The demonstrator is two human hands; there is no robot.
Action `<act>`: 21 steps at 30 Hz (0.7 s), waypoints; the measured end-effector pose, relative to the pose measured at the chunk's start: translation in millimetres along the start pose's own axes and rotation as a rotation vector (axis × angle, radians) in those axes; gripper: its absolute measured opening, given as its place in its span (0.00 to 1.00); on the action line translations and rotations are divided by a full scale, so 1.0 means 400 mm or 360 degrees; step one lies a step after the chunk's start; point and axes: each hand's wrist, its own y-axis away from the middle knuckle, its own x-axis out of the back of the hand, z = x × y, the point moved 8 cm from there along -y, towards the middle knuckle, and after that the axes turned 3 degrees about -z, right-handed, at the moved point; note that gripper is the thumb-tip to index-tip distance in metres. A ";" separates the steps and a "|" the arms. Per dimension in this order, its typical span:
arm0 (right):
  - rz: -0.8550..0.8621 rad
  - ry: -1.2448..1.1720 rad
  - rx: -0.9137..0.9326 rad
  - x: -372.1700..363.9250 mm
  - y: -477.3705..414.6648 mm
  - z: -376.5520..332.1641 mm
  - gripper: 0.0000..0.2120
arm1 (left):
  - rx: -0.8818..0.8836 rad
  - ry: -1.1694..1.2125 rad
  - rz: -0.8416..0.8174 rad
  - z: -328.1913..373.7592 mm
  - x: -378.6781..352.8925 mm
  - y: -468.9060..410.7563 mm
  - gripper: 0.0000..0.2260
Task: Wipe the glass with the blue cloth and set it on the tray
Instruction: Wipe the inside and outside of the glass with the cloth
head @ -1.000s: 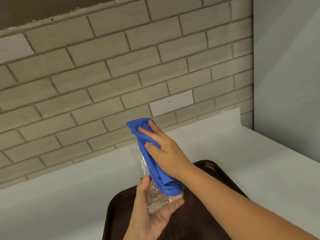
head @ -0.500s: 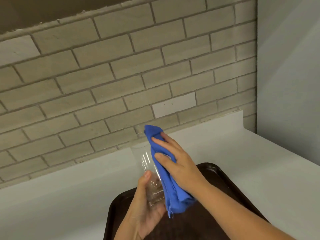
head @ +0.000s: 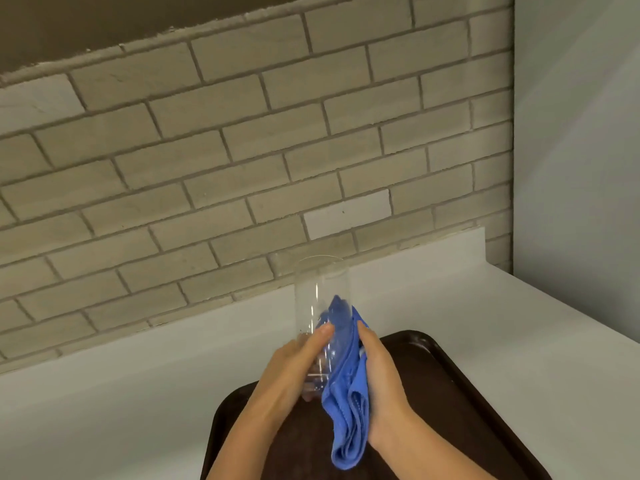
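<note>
A tall clear glass (head: 320,292) is held nearly upright above the dark brown tray (head: 457,393). My left hand (head: 294,368) grips the lower part of the glass, thumb across its front. My right hand (head: 381,382) presses the blue cloth (head: 348,403) against the glass's right side; the cloth hangs down below both hands. The upper half of the glass is bare, with its rim open toward the wall. The glass's base is hidden behind my left hand and the cloth.
The tray lies on a white counter (head: 121,393) that runs along a beige brick wall (head: 242,150). A plain grey wall (head: 581,150) closes the right side. The counter's right edge runs diagonally at the lower right.
The cloth and my right hand have slid down from the top of the glass to its lower right side. The glass has turned more upright, and its upper half is now uncovered.
</note>
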 end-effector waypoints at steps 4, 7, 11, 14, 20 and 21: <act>-0.0081 -0.0256 0.0000 -0.014 0.002 -0.017 0.16 | -0.0087 -0.0301 0.0496 0.065 0.050 0.010 0.40; -0.0089 0.0020 0.0200 -0.026 0.000 -0.052 0.15 | -0.0323 -0.0461 0.0733 0.106 0.052 0.048 0.25; -0.0162 0.0506 0.0502 -0.069 0.027 -0.088 0.13 | -0.0398 -0.0323 0.0772 0.093 0.043 0.070 0.22; -0.0242 0.0680 0.0570 -0.089 0.048 -0.078 0.15 | -0.0241 -0.0231 0.0706 0.064 0.053 0.057 0.32; -0.0708 0.1197 0.0904 -0.174 0.104 -0.079 0.17 | -0.0194 0.0750 0.0188 0.007 0.063 0.041 0.32; -0.0781 0.1351 0.0981 -0.196 0.106 -0.081 0.17 | -0.0241 0.0943 0.0068 0.007 0.048 0.043 0.29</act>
